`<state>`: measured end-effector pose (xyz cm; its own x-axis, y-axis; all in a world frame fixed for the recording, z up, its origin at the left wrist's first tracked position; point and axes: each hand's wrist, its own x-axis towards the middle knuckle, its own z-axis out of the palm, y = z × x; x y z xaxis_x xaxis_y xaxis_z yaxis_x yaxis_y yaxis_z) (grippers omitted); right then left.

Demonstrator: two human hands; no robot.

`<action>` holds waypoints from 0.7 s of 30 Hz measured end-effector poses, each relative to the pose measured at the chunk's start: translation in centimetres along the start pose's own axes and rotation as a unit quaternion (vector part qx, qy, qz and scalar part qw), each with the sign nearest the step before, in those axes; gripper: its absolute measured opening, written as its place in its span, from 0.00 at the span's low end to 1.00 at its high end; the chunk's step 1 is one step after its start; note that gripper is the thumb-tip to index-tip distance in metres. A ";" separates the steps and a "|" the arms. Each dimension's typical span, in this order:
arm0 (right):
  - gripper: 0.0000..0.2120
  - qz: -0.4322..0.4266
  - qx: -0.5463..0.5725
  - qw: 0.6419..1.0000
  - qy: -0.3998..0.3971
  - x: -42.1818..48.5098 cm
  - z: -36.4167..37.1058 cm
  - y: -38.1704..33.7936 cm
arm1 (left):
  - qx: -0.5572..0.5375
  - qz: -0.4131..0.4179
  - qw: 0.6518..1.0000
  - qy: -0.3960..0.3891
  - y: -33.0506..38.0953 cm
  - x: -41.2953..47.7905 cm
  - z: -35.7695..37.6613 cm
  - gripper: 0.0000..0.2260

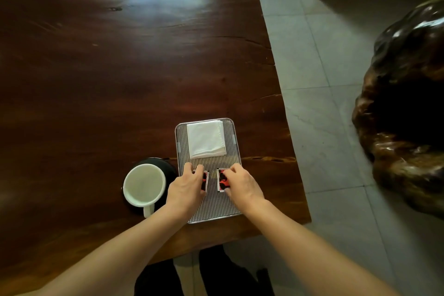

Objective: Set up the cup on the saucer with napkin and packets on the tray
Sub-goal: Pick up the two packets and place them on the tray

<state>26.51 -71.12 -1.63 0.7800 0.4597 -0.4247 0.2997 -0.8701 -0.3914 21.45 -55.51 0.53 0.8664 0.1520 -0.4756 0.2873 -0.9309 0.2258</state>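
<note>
A ribbed metal tray (217,206) lies near the table's front right edge. A folded white napkin (206,139) rests on its far half. On the tray's middle, my left hand (186,190) covers a red and black packet (205,180), fingers pressed on it. My right hand (241,184) grips a second red and black packet (222,180) beside it. Left of the tray, a white cup (144,185) stands on a dark saucer (168,167), its handle toward me.
The dark wooden table (120,67) stretches far and left. Its right edge runs just past the tray, with grey tiled floor (324,127) beyond. A large glossy carved wood block (408,108) stands on the floor at the right.
</note>
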 end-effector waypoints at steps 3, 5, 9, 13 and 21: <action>0.10 -0.015 -0.026 1.000 0.002 -0.1 0.7 0.2 | 0.023 0.010 1.000 -0.002 -0.1 0.0 0.3 0.19; 0.11 -0.018 -0.030 0.999 0.009 -0.1 1.0 0.3 | 0.017 0.016 1.000 0.002 -0.1 0.0 0.6 0.19; 0.11 -0.024 -0.028 0.999 0.020 -0.3 1.0 0.5 | -0.009 0.015 1.000 0.010 -0.3 0.0 1.1 0.21; 0.12 -0.030 -0.021 0.999 0.025 -0.3 1.1 0.5 | -0.030 0.018 0.999 0.024 -0.4 0.0 1.5 0.22; 0.11 -0.036 -0.014 0.998 0.039 -0.8 0.8 0.4 | -0.040 0.025 0.998 0.031 -0.3 -0.5 1.4 0.22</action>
<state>25.56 -71.72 -2.08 0.7963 0.5066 -0.3305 0.3711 -0.8406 -0.3945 20.37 -55.78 -0.53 0.9033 0.1288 -0.4092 0.2726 -0.9088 0.3159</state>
